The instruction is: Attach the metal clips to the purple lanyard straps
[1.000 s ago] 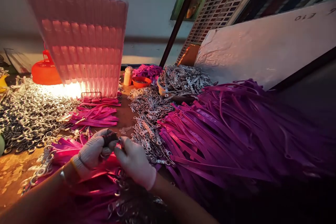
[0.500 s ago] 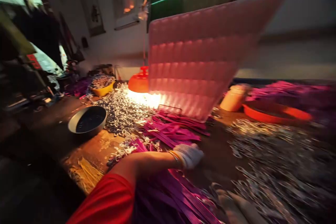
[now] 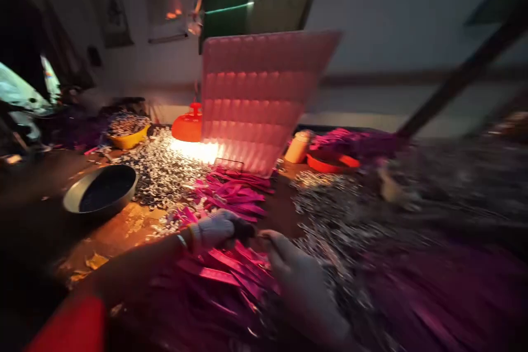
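Observation:
My left hand [image 3: 218,228], in a pale glove with dark fingertips, reaches in from the left with its fingers closed. My right hand [image 3: 291,267] comes up from below, thumb and fingers pinched together close to the left fingertips. Whatever sits between the two hands is too small and blurred to make out. Just beneath them lies a heap of purple straps [image 3: 231,275]. Beyond the left hand is a smaller bunch of magenta straps [image 3: 235,192]. A large pile of small metal clasps [image 3: 160,168] spreads behind and to the left.
A lit red lamp [image 3: 187,124] hangs over the clasps beside a pink translucent panel [image 3: 256,99]. Around them are a round bowl [image 3: 72,198], a yellow basin [image 3: 132,138], an orange jar [image 3: 298,147] and a red tray [image 3: 325,164]. Metal hooks [image 3: 330,209] cover the right side.
My left hand has moved left from the table beside the straps, and my right hand has risen from the lower right to meet it. The view has turned right.

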Available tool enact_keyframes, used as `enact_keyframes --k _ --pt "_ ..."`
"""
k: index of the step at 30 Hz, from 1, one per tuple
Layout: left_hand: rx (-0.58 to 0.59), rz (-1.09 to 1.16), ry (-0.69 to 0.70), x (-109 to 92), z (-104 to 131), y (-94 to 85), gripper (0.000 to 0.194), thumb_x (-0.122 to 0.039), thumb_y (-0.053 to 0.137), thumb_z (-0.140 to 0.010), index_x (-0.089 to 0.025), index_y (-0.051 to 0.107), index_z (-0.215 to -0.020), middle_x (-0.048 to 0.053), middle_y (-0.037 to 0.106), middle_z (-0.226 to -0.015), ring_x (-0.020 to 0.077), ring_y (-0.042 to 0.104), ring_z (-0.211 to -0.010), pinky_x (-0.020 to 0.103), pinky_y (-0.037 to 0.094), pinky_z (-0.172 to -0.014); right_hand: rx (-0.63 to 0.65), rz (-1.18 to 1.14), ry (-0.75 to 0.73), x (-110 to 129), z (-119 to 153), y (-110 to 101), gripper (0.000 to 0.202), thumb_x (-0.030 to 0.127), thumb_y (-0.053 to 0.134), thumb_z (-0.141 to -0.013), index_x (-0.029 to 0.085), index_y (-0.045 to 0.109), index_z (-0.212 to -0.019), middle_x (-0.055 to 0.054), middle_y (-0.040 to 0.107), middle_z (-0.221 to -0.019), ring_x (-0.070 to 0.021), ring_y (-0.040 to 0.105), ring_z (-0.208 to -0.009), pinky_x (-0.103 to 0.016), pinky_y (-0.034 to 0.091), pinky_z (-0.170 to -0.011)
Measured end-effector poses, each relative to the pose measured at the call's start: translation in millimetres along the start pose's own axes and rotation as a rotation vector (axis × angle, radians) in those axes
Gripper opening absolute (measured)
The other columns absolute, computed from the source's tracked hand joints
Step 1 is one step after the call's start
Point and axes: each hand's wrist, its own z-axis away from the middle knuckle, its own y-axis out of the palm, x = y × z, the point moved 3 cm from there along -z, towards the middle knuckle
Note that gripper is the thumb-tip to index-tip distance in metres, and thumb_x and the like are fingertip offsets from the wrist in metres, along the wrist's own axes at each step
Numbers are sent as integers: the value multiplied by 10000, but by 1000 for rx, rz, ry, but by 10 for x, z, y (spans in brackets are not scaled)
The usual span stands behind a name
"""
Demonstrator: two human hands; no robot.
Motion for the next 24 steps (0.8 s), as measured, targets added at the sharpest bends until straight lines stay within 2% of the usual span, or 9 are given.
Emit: enact_keyframes --k 3,6,8,12,13,16,19,22,24 --pt "136 2 15 104 -106 356 291 -314 549 -900 -135 637 -688 -44 424 -387 70 339 -326 199 238 -340 44 190 -56 250 -16 56 291 252 441 -969 227 696 -1106 -77 763 -957 -219 705 -839 -275 455 -710" --pt "127 -46 -29 194 -110 393 239 -321 539 -850 -169 621 -684 -53 409 -381 75 314 -310 204 217 -337 118 348 -109 372 -30 125 244 198 469 -961 206 693 -1059 -67 742 -873 -194 680 -761 -256 394 -651" --pt "127 -145 -6 229 -118 378 182 -275 555 -807 -177 621 -669 -38 467 -428 80 348 -344 201 232 -356 127 383 -116 402 -10 149 226 189 476 -962 198 686 -1044 -62 732 -861 -186 670 -753 -256 369 -638" --pt "103 -272 247 250 -178 403 101 -151 624 -660 -174 604 -564 3 590 -552 97 448 -506 186 290 -443 71 366 -46 397 34 159 210 208 466 -988 185 674 -1010 -70 733 -892 -191 674 -803 -257 373 -669" --pt "114 -249 256 274 -194 412 80 -148 622 -657 -175 617 -582 0 586 -545 99 449 -505 186 293 -445 51 352 -23 395 41 147 208 217 468 -994 185 670 -1030 -74 737 -918 -196 679 -821 -259 382 -683" --pt "163 -100 146 375 -218 418 105 -204 582 -750 -176 684 -741 -31 515 -474 91 382 -412 194 268 -409 34 291 21 419 52 65 245 234 497 -993 194 621 -1199 -85 738 -1064 -205 689 -918 -263 413 -738" --pt "113 -23 195 401 -200 398 150 -197 600 -756 -161 738 -801 18 626 -593 116 489 -514 214 389 -501 158 294 34 461 54 -14 379 289 603 -933 204 550 -1298 -78 744 -1074 -222 702 -926 -265 424 -713" --pt "88 -102 305 384 -162 419 214 -144 584 -730 -164 776 -822 62 729 -787 154 583 -674 247 464 -649 262 407 91 461 66 -30 282 351 615 -920 195 604 -1154 -81 760 -910 -242 719 -821 -273 411 -647" --pt "93 -172 307 381 -142 450 226 -150 562 -750 -169 775 -820 47 728 -766 149 568 -647 242 444 -622 279 498 87 453 89 6 222 352 582 -936 167 618 -1053 -103 750 -839 -249 718 -773 -279 410 -627"
